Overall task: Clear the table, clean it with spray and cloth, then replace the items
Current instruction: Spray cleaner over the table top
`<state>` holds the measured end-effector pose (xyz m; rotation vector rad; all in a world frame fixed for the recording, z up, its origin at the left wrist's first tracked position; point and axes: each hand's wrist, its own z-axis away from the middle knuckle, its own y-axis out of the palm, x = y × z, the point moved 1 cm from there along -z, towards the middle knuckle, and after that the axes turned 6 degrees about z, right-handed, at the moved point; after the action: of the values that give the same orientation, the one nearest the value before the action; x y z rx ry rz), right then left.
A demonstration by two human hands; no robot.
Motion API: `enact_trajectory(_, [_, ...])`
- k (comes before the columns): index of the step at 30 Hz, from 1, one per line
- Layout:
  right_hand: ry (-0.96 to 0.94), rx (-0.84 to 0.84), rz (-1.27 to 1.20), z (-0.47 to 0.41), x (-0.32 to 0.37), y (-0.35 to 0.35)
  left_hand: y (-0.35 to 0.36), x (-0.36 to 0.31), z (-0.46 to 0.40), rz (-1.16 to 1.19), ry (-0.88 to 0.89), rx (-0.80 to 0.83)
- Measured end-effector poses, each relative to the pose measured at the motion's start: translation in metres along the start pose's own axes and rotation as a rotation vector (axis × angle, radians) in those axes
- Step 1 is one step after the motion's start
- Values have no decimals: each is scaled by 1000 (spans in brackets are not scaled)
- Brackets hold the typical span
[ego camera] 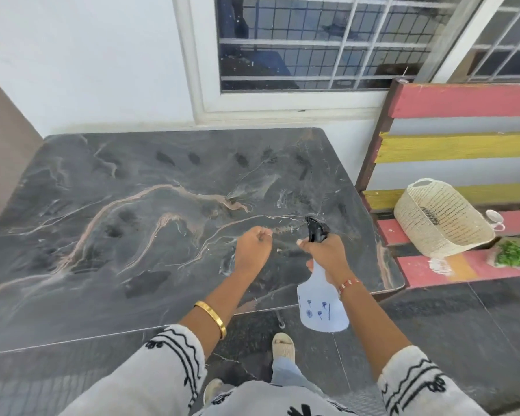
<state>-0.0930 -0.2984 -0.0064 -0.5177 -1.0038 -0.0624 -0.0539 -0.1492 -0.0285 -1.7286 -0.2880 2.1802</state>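
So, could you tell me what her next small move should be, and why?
Probably aim the spray bottle in the right hand at the table's near-left area and squeeze again: wet patches show mostly across the far and middle parts, and no cloth is visible.

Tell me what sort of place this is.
Probably a home balcony or veranda: a dark marble-look table against a white wall below a grilled window, beside a painted slatted bench holding a woven basket.

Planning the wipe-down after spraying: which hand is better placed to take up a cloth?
Left, probably. The left hand holds nothing visible, while the right hand grips the spray bottle. No cloth shows.
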Motion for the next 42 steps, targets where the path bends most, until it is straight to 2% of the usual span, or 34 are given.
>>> enact_trajectory(7, [-97, 188, 175, 41, 3, 78, -87, 41, 16, -34, -70, -165])
enact_trajectory(8, [-132, 273, 238, 56, 8, 104, -116, 58, 28, -12, -96, -261])
enact_trajectory(10, [-157, 328, 292, 64, 10, 121, -133, 67, 38, -3, -116, -335])
enact_trajectory(13, [-148, 356, 327, 68, 10, 135, -140, 79, 45, -9, -163, -356])
enact_trajectory(17, [-226, 500, 394, 86, 22, 163, -171, 88, 74, 28, -216, -562])
enact_trajectory(23, [-326, 587, 580, 109, 24, 179, -187, 102, 120, 54, -312, -779])
enact_trajectory(30, [-376, 722, 753, 115, 19, 186, -184, 117, 158, 114, -423, -891])
enact_trajectory(42, [-512, 858, 677, 146, 49, 223, -197, 115, 182, 134, -436, -1003])
